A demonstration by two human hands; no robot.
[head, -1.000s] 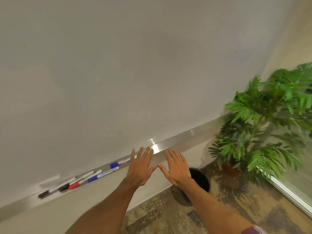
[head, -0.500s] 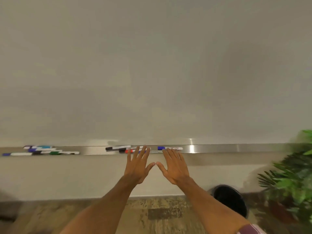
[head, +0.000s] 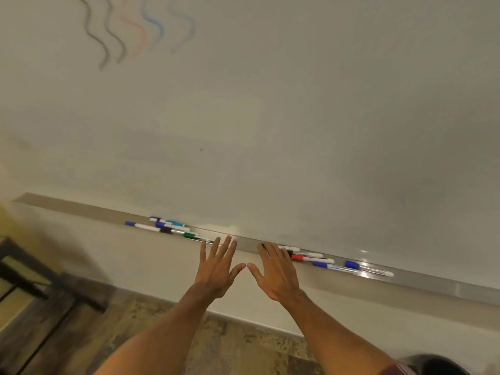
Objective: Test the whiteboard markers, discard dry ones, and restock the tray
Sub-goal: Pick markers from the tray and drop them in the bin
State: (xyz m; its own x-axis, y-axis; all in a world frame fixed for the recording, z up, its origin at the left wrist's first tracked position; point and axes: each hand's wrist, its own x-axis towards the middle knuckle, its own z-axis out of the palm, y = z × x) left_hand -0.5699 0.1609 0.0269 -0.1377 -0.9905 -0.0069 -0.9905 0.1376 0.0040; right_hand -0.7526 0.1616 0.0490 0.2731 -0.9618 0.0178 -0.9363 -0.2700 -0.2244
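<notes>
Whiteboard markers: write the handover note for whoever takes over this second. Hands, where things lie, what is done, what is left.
Hands: left hand and right hand are both open, fingers spread, holding nothing, raised before the tray.
Markers: left marker group and right marker group lie in the tray. The right hand's fingertips overlap the right one; contact unclear.
Done: five test squiggles on the whiteboard, upper left.
Left: which markers are dry is not shown. Likely pick out dry ones, drop them in the dark container at bottom right, probably the bin, then restock.
</notes>
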